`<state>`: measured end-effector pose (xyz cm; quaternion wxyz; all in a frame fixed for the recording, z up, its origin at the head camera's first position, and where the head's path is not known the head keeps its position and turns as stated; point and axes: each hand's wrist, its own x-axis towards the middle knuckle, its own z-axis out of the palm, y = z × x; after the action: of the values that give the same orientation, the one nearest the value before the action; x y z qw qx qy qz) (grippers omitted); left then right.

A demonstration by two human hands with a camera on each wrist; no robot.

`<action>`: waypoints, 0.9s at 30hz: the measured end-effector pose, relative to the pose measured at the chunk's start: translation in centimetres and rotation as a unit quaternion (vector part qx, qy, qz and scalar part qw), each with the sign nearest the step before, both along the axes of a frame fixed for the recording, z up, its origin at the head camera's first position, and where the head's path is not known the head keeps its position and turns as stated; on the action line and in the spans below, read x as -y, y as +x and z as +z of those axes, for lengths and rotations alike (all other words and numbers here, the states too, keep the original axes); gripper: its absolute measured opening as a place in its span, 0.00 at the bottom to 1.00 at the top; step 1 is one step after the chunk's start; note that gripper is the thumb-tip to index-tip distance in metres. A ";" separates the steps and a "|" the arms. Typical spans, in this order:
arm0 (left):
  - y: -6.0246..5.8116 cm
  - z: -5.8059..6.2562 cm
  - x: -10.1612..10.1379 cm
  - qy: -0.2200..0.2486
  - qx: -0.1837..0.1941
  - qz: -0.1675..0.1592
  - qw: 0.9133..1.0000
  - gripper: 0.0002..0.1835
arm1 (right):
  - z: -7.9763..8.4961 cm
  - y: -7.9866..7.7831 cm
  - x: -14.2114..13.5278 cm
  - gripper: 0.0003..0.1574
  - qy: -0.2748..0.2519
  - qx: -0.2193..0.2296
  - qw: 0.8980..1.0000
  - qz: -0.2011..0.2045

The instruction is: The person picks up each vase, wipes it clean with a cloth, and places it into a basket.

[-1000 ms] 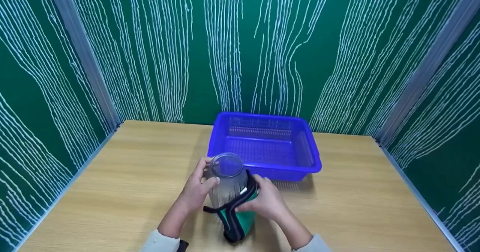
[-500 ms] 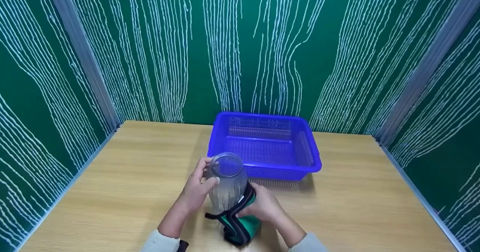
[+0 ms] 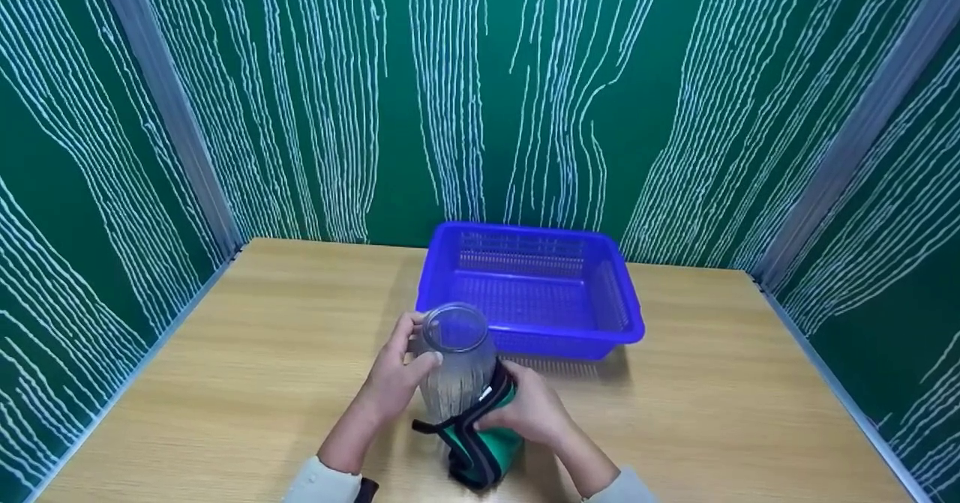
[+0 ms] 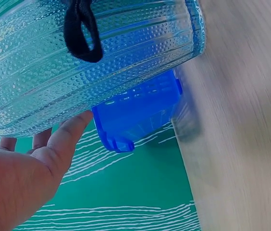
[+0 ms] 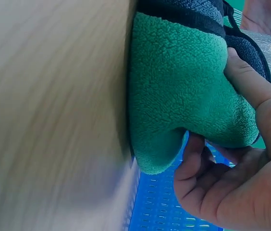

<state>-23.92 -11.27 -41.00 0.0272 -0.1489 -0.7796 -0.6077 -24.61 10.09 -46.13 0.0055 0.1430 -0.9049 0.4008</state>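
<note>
A clear ribbed glass jar (image 3: pixel 454 379) stands near the front middle of the table, its round top end facing up. My left hand (image 3: pixel 394 379) grips its upper left side, thumb in front and fingers behind. The left wrist view shows the jar's dimpled wall (image 4: pixel 44 82) close up. A cleaning cloth (image 5: pixel 174 86), fuzzy green outside and dark grey inside with black edging, wraps the jar's lower right side. My right hand (image 3: pixel 529 405) holds this cloth against the glass, thumb over its edge. A black hanging loop (image 4: pixel 82 36) of the cloth crosses the jar in front.
Behind the jar, a blue plastic basket (image 3: pixel 525 293) with slotted walls sits on the wooden table (image 3: pixel 262 353). Green panels with white wavy lines (image 3: pixel 517 113) enclose the back and sides. Beside the left sleeve lies a small dark strip (image 3: pixel 366 490).
My right hand and the cloth have slid down the jar, mostly in the first half second, baring more glass on its right. My left hand has kept its grip in place.
</note>
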 end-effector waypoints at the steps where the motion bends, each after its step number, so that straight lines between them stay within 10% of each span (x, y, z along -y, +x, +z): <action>1: 0.2 0.3 0.0 0.000 0.002 0.000 1.000 0.19 | 0.1 0.1 0.0 0.55 -0.002 -0.002 1.000 -0.001; 12: 1.8 2.2 -0.8 0.001 -0.016 0.004 1.000 0.21 | 1.6 0.6 -0.1 0.54 -0.008 -0.050 0.999 -0.020; 27: 0.0 -0.6 -1.0 -0.022 -0.038 0.046 0.998 0.20 | 3.0 0.7 -0.2 0.56 -0.061 -0.047 0.997 -0.030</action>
<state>-23.91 -10.31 -41.57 0.0814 -0.1364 -0.7970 -0.5828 -23.89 10.33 -43.16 0.0686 0.1333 -0.8813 0.4482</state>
